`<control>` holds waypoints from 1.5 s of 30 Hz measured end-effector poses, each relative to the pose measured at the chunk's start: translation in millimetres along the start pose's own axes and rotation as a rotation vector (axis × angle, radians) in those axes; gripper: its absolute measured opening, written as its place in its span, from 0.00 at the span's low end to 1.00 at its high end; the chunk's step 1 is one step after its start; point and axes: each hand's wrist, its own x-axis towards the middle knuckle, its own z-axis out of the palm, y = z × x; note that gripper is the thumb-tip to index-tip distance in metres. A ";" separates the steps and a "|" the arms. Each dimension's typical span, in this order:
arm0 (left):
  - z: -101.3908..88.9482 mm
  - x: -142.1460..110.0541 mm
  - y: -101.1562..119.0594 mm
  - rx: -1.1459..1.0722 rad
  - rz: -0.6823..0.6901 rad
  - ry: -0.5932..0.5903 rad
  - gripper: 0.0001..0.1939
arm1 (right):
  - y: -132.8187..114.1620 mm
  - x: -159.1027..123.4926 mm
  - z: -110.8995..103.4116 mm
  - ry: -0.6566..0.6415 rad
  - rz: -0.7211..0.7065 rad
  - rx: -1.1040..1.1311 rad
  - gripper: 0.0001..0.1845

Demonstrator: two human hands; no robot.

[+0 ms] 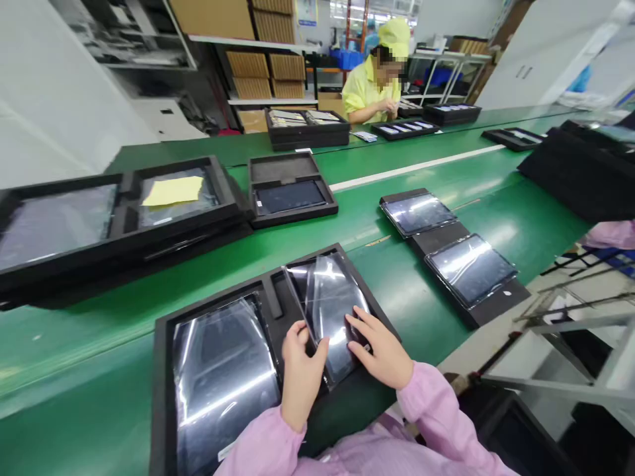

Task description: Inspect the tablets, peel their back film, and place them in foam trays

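Note:
A black foam tray with two compartments lies before me on the green bench. A glossy dark screen panel sits tilted at its right compartment, its left edge raised. My left hand grips this panel's lower left edge, the thumb on top and the fingers curled at the side. Spread fingers of my right hand rest on the panel's lower right surface. Another film-covered screen panel fills the left compartment.
To the right, two screen panels lie on a black foam strip. Stacked trays stand left, one bearing a yellow paper. A smaller foam tray holds a dark panel. Across the bench works a person in yellow.

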 end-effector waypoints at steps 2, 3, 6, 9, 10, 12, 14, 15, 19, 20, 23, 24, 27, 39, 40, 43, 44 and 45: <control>4.0 -3.2 21.9 -0.232 -0.127 -0.105 0.25 | 6.5 4.8 -3.1 0.042 0.065 0.099 0.25; 4.6 -3.7 30.9 -0.337 -0.181 -0.136 0.28 | 9.3 8.0 -2.7 0.062 0.091 0.122 0.25; -2.6 -2.9 44.4 -0.572 -0.291 -0.123 0.35 | 13.8 18.9 2.8 0.111 0.153 0.149 0.32; -24.9 -4.3 38.5 -0.696 -0.356 -0.055 0.40 | 7.7 28.4 7.1 0.126 0.211 0.203 0.43; -35.0 -6.4 33.7 -0.726 -0.371 -0.056 0.40 | 2.9 31.0 7.6 0.104 0.218 0.232 0.43; -57.1 -13.1 22.4 -0.761 -0.384 -0.107 0.39 | -10.2 35.9 9.3 0.008 0.201 0.303 0.40; -79.8 -21.5 10.9 -0.744 -0.371 -0.151 0.36 | -26.8 40.9 15.0 -0.119 0.152 0.366 0.37; -90.6 -25.4 5.6 -0.709 -0.358 -0.139 0.35 | -35.6 43.5 20.4 -0.175 0.125 0.385 0.36; -127.1 -31.9 -9.8 -0.426 -0.332 0.124 0.27 | -69.2 55.2 53.2 -0.331 0.051 0.339 0.29; -133.9 -30.9 -12.2 -0.341 -0.343 0.177 0.26 | -76.2 58.4 61.5 -0.364 0.045 0.293 0.25; -146.6 -24.9 -18.0 -0.103 -0.353 0.264 0.25 | -92.3 69.0 78.5 -0.442 0.059 0.082 0.15; -147.6 -22.9 -20.4 -0.027 -0.332 0.281 0.26 | -96.1 72.5 81.0 -0.457 0.068 -0.001 0.13; -139.1 -18.9 -30.7 0.214 -0.202 0.353 0.29 | -103.0 83.1 80.4 -0.485 0.083 -0.213 0.15; -111.0 -8.8 -20.4 0.582 -0.261 0.377 0.20 | -87.1 108.2 61.1 -0.635 0.108 -0.230 0.16; -114.8 -8.3 -16.7 0.546 -0.279 0.354 0.19 | -85.1 108.2 62.3 -0.633 0.113 -0.213 0.15; -123.6 -7.4 -10.0 0.423 -0.306 0.312 0.17 | -82.0 107.0 66.4 -0.598 0.134 -0.198 0.16; -125.2 -7.2 -8.8 0.385 -0.306 0.316 0.18 | -82.3 106.2 67.6 -0.583 0.137 -0.203 0.17; -126.2 -7.2 -7.8 0.345 -0.305 0.328 0.20 | -83.2 105.3 68.7 -0.568 0.136 -0.212 0.18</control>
